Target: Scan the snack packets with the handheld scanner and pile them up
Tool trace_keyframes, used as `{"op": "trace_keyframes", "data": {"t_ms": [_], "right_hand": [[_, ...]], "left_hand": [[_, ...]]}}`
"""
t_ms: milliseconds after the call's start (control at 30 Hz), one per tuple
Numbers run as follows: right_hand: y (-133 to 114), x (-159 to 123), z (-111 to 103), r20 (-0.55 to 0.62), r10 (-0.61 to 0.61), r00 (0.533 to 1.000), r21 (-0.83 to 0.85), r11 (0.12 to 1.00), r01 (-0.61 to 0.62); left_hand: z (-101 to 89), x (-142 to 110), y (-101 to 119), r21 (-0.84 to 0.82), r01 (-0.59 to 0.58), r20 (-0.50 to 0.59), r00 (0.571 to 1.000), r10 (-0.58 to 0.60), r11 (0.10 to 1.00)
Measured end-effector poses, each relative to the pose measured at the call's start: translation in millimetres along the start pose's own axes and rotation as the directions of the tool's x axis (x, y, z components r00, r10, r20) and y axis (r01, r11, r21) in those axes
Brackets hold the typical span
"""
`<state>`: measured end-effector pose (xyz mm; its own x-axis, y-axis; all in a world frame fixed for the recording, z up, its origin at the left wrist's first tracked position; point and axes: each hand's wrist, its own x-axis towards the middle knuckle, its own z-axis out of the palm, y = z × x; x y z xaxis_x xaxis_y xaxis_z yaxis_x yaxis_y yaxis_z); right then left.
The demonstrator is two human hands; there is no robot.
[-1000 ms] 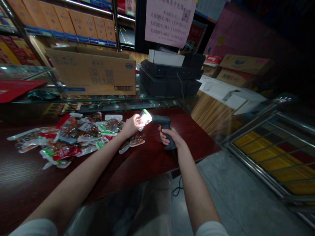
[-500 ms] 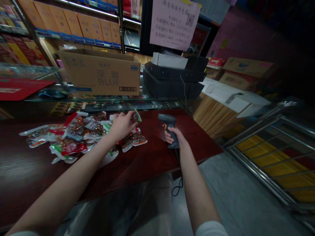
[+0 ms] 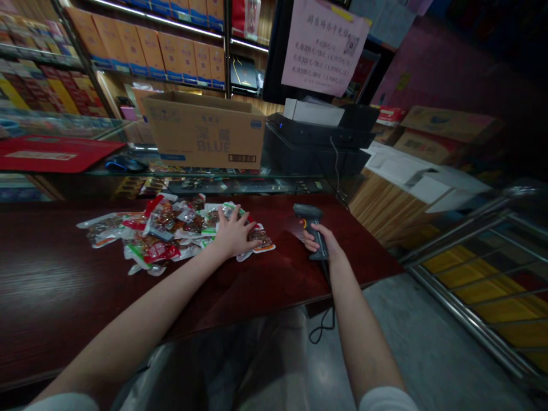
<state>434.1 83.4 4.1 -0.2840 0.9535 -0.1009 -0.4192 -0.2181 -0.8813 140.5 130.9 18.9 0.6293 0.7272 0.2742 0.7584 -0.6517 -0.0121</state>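
Observation:
My left hand [image 3: 234, 235] lies with fingers spread over the right end of a heap of snack packets [image 3: 165, 222]. These are small sealed plastic pouches, partly clear, with red, green and white printing and brown food inside. Some pouches are hidden under the hand. To the right, my right hand [image 3: 321, 240] is wrapped round the grip of a dark barcode scanner [image 3: 309, 213] with a yellow trigger. The scanner is held above the dark red wooden desk [image 3: 274, 285], its head pointing left and away from me. A cable [image 3: 322, 328] hangs from its handle below the desk edge.
Behind the desk, a glass counter [image 3: 201, 184] bears an open cardboard carton [image 3: 214, 134], a computer mouse [image 3: 124, 164], a red mat [image 3: 55, 154] and a black cash drawer [image 3: 317, 154]. A metal railing [image 3: 466, 308] stands at the right.
My left hand has let go of a packet and now lies spread on the heap. My right hand still holds the scanner. The view has shifted left.

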Motion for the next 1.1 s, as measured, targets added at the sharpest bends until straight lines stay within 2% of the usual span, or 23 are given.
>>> {"op": "trace_keyframes", "data": {"t_ms": [233, 367, 433, 533, 600, 667, 733, 767, 867, 1000, 1100], "right_hand": [[1, -2, 3, 0.007, 0.006, 1.000, -0.002, 1.000, -0.006], [8, -1, 18, -0.018, -0.005, 1.000, -0.002, 1.000, 0.005], [12, -2, 33, -0.050, -0.039, 0.998, 0.010, 0.999, 0.040], [20, -6, 65, -0.109, -0.120, 0.987, 0.031, 0.992, 0.124], [28, -9, 89, -0.150, -0.182, 0.972, 0.034, 0.981, 0.189], [39, -11, 112, -0.196, -0.230, 0.953, 0.029, 0.970, 0.240], [52, -10, 131, -0.265, -0.276, 0.924, -0.015, 0.959, 0.282], [58, -9, 139, -0.298, -0.300, 0.906, -0.056, 0.953, 0.298], [77, -4, 155, -0.336, -0.364, 0.869, -0.175, 0.930, 0.322], [93, 5, 162, -0.350, -0.409, 0.843, -0.267, 0.906, 0.329], [99, 10, 167, -0.352, -0.439, 0.827, -0.343, 0.882, 0.322]], "left_hand": [[-6.3, -12, -17, -0.021, 0.030, 0.029, 0.999, -0.029, 0.999], [-3.6, -17, -29, -0.031, 0.056, 0.051, 0.997, -0.054, 0.998], [-3.0, -19, -33, -0.046, 0.033, 0.033, 0.999, -0.031, 0.998], [-10.2, -25, -31, -0.104, -0.021, -0.107, 0.994, 0.010, 0.994], [-20.6, -29, -23, -0.184, -0.055, -0.212, 0.977, 0.015, 0.981], [-31.6, -32, -13, -0.321, -0.097, -0.235, 0.972, 0.021, 0.942], [-39.1, -32, -4, -0.524, -0.098, -0.172, 0.985, 0.008, 0.846], [-40.7, -32, 0, -0.638, -0.073, -0.122, 0.993, -0.006, 0.766], [-36.9, -28, 5, -0.889, 0.055, 0.043, 0.998, -0.036, 0.455], [-20.9, -27, 8, -0.978, 0.197, 0.193, 0.979, -0.073, 0.061], [-10.5, -31, 16, -0.963, 0.183, 0.214, 0.966, -0.147, -0.200]]}}
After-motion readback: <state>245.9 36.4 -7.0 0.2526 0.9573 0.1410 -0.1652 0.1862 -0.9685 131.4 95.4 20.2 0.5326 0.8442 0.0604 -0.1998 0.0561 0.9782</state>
